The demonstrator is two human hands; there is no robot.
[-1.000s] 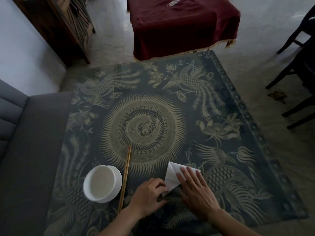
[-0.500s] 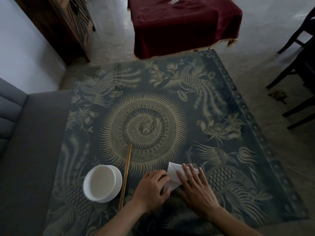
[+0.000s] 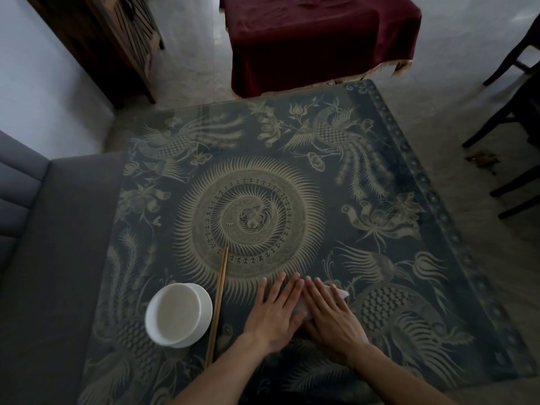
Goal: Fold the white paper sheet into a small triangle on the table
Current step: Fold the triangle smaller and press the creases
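1. The white paper is pressed flat on the table, low in the frame, mostly hidden.
2. It is covered by the left hand and right hand, fingers straight, nothing gripped.
3. A white bowl and chopsticks are seen lower left.

Left hand, right hand flat, side by side, pressing white paper onto table.
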